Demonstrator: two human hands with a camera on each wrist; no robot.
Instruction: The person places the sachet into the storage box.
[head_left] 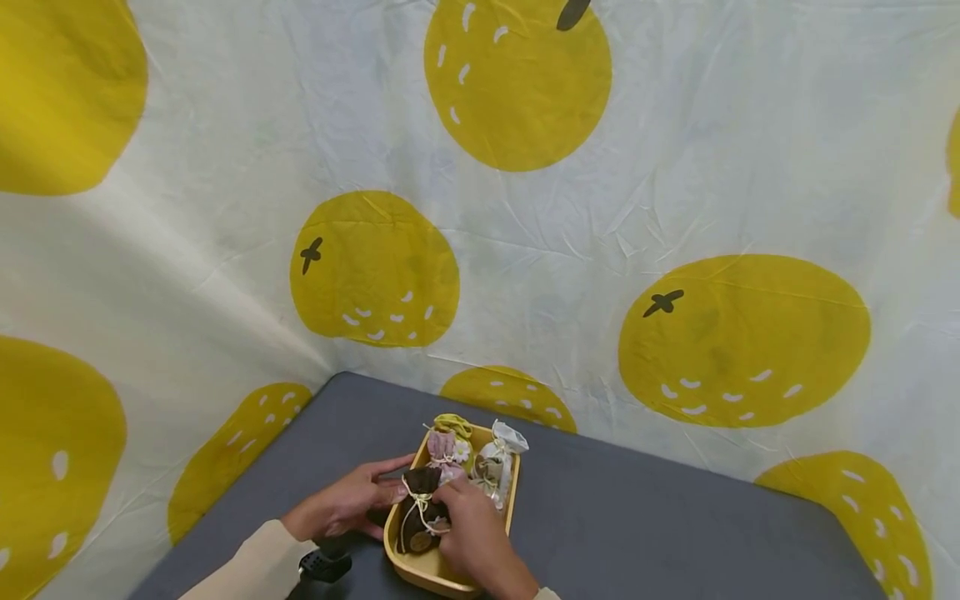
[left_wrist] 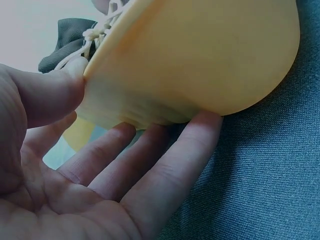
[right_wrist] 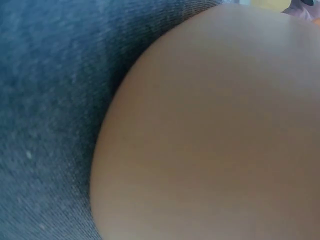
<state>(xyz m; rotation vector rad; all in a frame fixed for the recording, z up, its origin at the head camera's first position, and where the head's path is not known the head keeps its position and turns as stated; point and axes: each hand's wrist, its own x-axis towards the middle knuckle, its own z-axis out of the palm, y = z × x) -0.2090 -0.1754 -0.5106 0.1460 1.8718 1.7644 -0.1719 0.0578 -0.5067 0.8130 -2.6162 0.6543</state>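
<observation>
A yellow oblong tray (head_left: 423,577) holds several small drawstring pouches. My right hand (head_left: 480,527) reaches into its near half and grips a dark brown pouch (head_left: 412,525) tied with a cream cord; the fingertips are partly hidden. At the tray's left side is my left hand (head_left: 352,500), fingers spread. In the left wrist view, that hand's thumb touches the rim and its fairly straight fingertips rest against the outer wall (left_wrist: 200,55), with the brown pouch (left_wrist: 75,35) beyond the rim. The tray's outer wall (right_wrist: 200,140) fills most of the right wrist view; no hand shows there.
Farther up the tray lie a pink pouch (head_left: 442,444), a yellow pouch (head_left: 457,422), a white pouch (head_left: 510,436) overhanging the rim and a beige pouch (head_left: 491,468). A grey cloth-covered table (head_left: 637,525) meets a fruit-printed curtain (head_left: 540,225) behind and at left.
</observation>
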